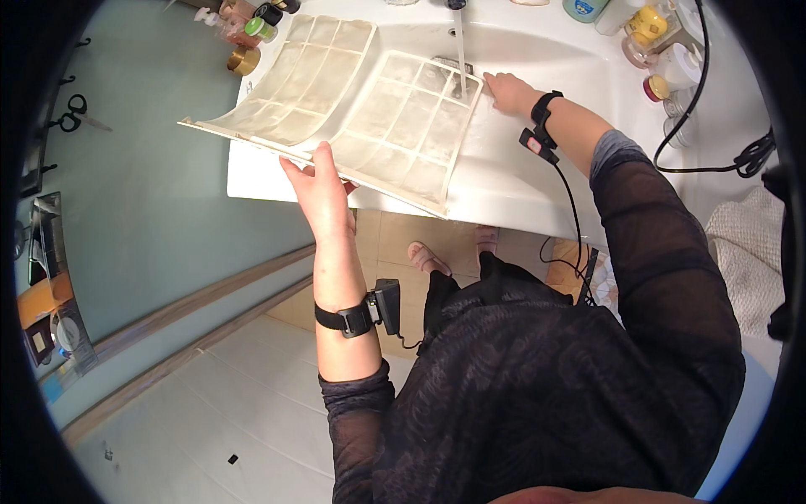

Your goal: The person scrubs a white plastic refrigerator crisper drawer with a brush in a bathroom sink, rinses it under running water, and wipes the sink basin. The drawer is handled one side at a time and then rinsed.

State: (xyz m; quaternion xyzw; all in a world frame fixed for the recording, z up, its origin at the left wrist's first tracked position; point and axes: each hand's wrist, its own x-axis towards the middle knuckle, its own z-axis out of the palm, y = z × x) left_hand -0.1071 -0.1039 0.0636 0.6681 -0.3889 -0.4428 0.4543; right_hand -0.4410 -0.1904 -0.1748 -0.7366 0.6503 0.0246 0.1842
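My left hand [324, 198] grips the near edge of a pale plastic-framed mesh filter [397, 126], thumb on top and fingers underneath. Two gridded panels make it up, seemingly joined along that near strip; the left one curves upward. Greyish patches show on the mesh. It is held tilted over a white washbasin [541, 176]. From the faucet [454, 4] a thin stream of water [460, 50] falls onto the far right part of the mesh. My right hand [510, 93] has its fingertips at the filter's far right corner; whether they pinch it is unclear.
Bottles and jars, among them a green-lidded jar [261, 29] and a white pump bottle [677, 66], line the basin's rim. A black cable [699, 94] hangs at right. Scissors [77, 113] hang on the left wall. A towel [746, 258] lies at right.
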